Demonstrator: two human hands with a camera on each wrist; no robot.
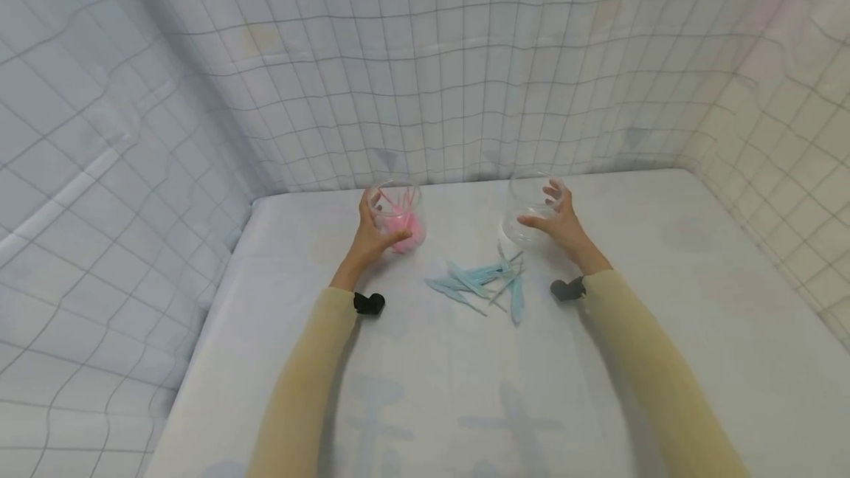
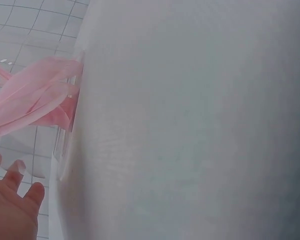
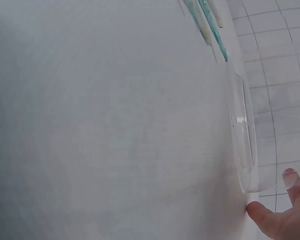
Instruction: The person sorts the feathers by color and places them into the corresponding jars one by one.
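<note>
My left hand (image 1: 373, 237) holds the left side of a clear plastic jar (image 1: 417, 202), its thumb across the front. Pink feathers (image 1: 407, 229) stand bunched inside that jar, and they also show through its wall in the left wrist view. A second clear jar (image 1: 519, 201) stands to the right, and nothing shows inside it. Around its right side lies my right hand (image 1: 566, 226), thumb in front and fingers at the far side. Between the two jars and nearer to me, several light blue feathers (image 1: 470, 279) lie in a loose pile on the table.
A white cloth covers the table (image 1: 438, 382), with faint shadows on it. Grid-patterned white curtains (image 1: 425, 80) hang behind it and on both sides. Dark bands (image 1: 369, 305) sit at both wrists, beside pale yellow sleeves (image 1: 302, 375).
</note>
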